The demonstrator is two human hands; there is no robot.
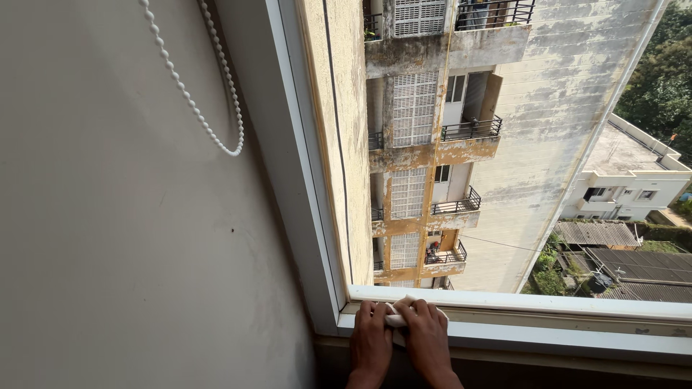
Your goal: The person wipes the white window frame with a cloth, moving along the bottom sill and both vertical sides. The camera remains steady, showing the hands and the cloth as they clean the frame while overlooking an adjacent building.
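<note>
Both of my hands rest side by side on the lower window frame near its left corner. My left hand and my right hand press a small white cloth against the frame's track. Only a sliver of the cloth shows between and above the fingers. The fingers of both hands are curled over it.
A white beaded blind cord hangs in a loop on the grey wall at left. The upright window frame stands right of it. Through the glass I see a tall weathered apartment block with balconies, low roofs and trees far below.
</note>
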